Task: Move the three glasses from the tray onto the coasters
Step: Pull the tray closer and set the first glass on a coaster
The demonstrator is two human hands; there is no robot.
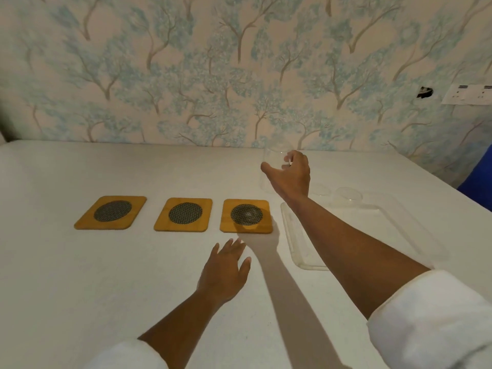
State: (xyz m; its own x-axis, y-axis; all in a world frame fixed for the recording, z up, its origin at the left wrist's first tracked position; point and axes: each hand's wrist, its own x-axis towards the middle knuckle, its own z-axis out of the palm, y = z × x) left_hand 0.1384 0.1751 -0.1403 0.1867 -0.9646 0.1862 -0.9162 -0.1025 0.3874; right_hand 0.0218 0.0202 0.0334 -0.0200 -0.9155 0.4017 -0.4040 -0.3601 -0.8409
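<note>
Three wooden coasters with dark mesh circles lie in a row on the white table: left coaster [110,212], middle coaster [183,214], right coaster [246,216]. All three are bare. My right hand [291,174] grips a clear glass [271,162] and holds it in the air above the table, between the right coaster and the clear plastic tray [298,243]. Two more clear glasses [320,189] [349,196] stand at the tray's far end. My left hand [226,267] rests flat on the table, fingers spread, just in front of the right coaster.
A wall with blue tree wallpaper [213,75] runs close behind the table. A blue object [479,177] shows at the right edge. A socket plate [466,94] is on the wall at the right.
</note>
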